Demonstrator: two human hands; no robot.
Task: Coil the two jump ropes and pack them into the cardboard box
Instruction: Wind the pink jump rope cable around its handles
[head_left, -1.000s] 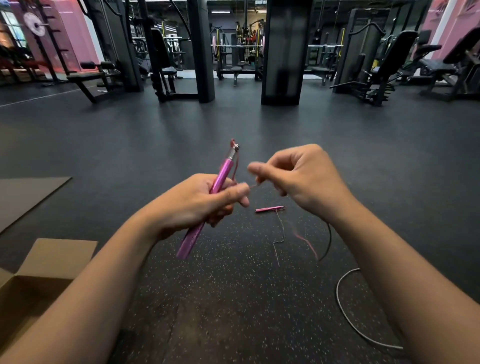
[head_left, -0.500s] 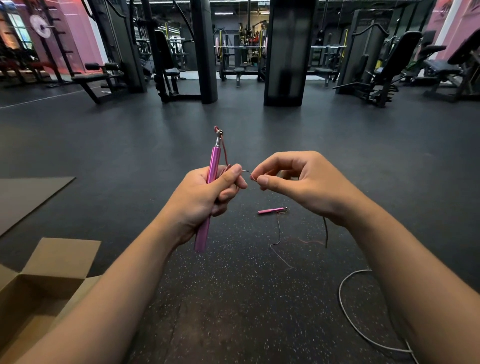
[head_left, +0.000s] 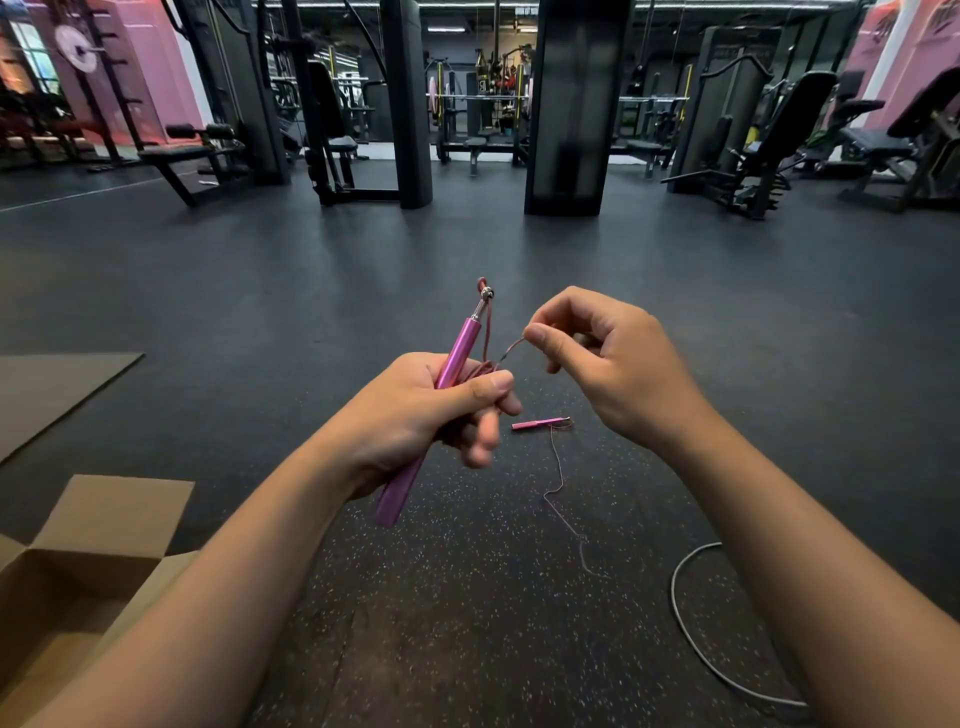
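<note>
Left hand gripping pink handle, long axis tilted up and away; right hand pinching pink cord just right of it; second handle on floor beyond, open cardboard box lower left.

More pink cord wound on the handle now.
</note>
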